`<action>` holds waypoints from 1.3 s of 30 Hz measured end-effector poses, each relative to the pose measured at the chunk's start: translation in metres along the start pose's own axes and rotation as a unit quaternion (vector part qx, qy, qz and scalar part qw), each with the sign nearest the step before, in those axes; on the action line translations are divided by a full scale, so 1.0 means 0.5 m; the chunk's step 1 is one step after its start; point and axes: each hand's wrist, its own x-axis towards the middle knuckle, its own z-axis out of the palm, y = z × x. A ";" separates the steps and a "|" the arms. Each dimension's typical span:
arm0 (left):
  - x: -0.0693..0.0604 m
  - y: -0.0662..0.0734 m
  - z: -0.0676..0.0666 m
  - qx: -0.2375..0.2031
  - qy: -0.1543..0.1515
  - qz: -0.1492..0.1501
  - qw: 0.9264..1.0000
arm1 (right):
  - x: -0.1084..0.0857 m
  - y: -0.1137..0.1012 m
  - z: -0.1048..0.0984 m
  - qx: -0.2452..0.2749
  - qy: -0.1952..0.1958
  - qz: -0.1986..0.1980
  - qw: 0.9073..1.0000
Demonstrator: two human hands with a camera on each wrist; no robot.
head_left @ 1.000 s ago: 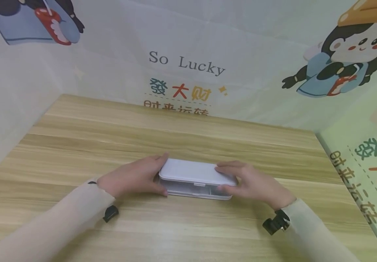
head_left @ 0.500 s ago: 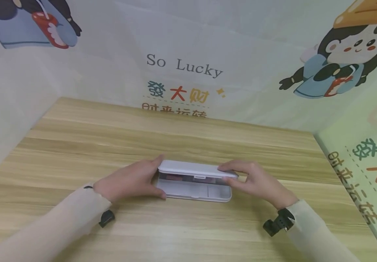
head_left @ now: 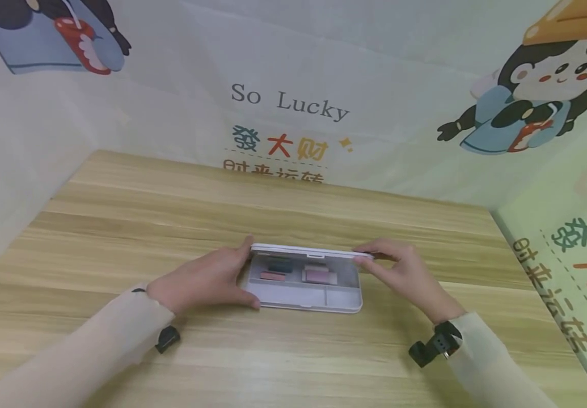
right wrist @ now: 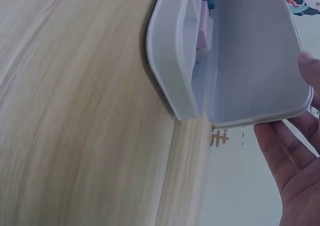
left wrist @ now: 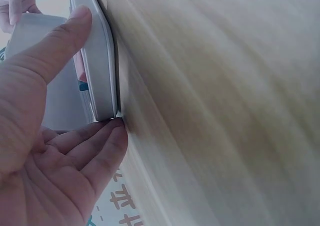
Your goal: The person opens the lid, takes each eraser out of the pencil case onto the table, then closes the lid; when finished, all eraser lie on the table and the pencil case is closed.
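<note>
A white pencil case (head_left: 293,296) lies on the table with its lid (right wrist: 255,55) raised, standing up along the back edge. Its left end is gripped by my left hand (head_left: 206,280), the thumb at the front wall and the fingers behind. My right hand (head_left: 405,269) pinches the lid near its right corner, thumb on the inner face and fingers on the outside. Inside the case sit a small pink block (head_left: 273,276), a dark teal block (head_left: 281,266) and a pinkish-purple eraser-like block (head_left: 319,276) with white ends. A divided tray section runs along the front.
The wood-grain table (head_left: 293,362) spreads around the case. Behind it hangs a pale printed cloth (head_left: 400,85) with cartoon figures and lettering, which continues down both sides. Each wrist wears a small dark camera (head_left: 428,348).
My right hand has swung the lid up and back from a narrow gap to nearly upright, showing the blocks inside. The left hand stays at the case's left end.
</note>
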 end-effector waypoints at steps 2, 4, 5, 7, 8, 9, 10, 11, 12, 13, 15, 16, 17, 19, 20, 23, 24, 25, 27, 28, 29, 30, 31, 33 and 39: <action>-0.001 0.001 0.001 -0.012 -0.004 -0.003 1.000 | 0.006 0.001 0.000 0.012 0.008 0.011 1.000; -0.003 0.002 0.002 -0.028 -0.005 -0.001 1.000 | 0.012 0.001 0.000 0.021 0.011 0.024 0.999; -0.004 0.002 0.003 -0.034 -0.006 0.001 0.999 | 0.015 0.001 0.000 0.025 0.013 0.029 0.999; -0.005 0.003 0.003 -0.042 -0.007 0.004 0.999 | 0.020 0.000 0.000 0.032 0.017 0.042 0.998; -0.006 0.003 0.004 -0.044 -0.007 0.005 0.999 | 0.022 0.000 0.000 0.034 0.019 0.048 0.998; -0.006 0.003 0.004 -0.047 -0.008 0.004 0.999 | 0.024 0.000 0.000 0.036 0.023 0.053 0.998; -0.006 0.004 0.004 -0.048 -0.008 0.004 0.999 | 0.026 0.002 0.000 0.040 0.028 0.057 0.997; -0.007 0.004 0.003 -0.048 -0.008 0.002 0.999 | 0.028 0.004 0.001 0.046 0.033 0.064 0.996; -0.007 0.005 0.003 -0.048 -0.008 0.001 0.999 | 0.031 0.006 0.002 0.054 0.040 0.069 0.995; -0.007 0.005 0.002 -0.043 -0.007 0.001 0.999 | 0.034 0.008 0.003 0.060 0.049 0.075 0.994; -0.009 0.004 0.001 -0.035 -0.003 0.003 0.999 | 0.040 0.013 0.005 0.073 0.072 0.084 0.991; -0.010 0.004 0.000 -0.029 -0.001 0.006 1.000 | 0.044 0.015 0.006 0.080 0.083 0.087 0.989; -0.011 0.004 0.000 -0.024 0.001 0.006 1.000 | 0.047 0.017 0.008 0.086 0.094 0.091 0.988; -0.012 0.003 0.000 -0.015 0.003 0.008 1.000 | 0.054 0.022 0.011 0.093 0.113 0.093 0.985; -0.012 0.003 0.000 -0.018 0.003 0.008 1.000 | 0.057 0.025 0.013 0.096 0.119 0.093 0.984; -0.011 0.003 0.002 -0.027 -0.001 0.005 1.000 | 0.067 0.035 0.016 0.101 0.127 0.098 0.982; -0.011 0.004 0.002 -0.030 -0.002 0.003 1.000 | 0.070 0.038 0.017 0.097 0.127 0.099 0.982; -0.012 0.003 0.002 -0.034 -0.002 0.002 0.999 | 0.074 0.040 0.019 0.096 0.126 0.100 0.982; -0.012 0.001 0.001 -0.036 0.000 0.003 0.999 | 0.079 0.045 0.022 0.083 0.119 0.106 0.984; -0.012 0.000 0.001 -0.035 0.000 0.004 0.999 | 0.080 0.047 0.023 0.073 0.111 0.109 0.985; -0.013 0.000 0.001 -0.033 0.000 0.004 0.999 | 0.080 0.050 0.025 0.060 0.102 0.114 0.986; -0.012 0.000 0.001 -0.029 -0.001 0.005 1.000 | 0.080 0.052 0.027 0.048 0.089 0.117 0.988; -0.012 0.000 0.000 -0.023 -0.001 0.008 1.000 | 0.080 0.055 0.029 0.038 0.077 0.116 0.990; -0.010 0.000 -0.001 -0.011 -0.002 0.006 1.000 | 0.080 0.060 0.033 0.019 0.052 0.112 0.992; -0.002 0.002 -0.001 0.000 -0.002 0.007 1.000 | 0.078 0.072 0.042 -0.003 0.020 0.111 0.994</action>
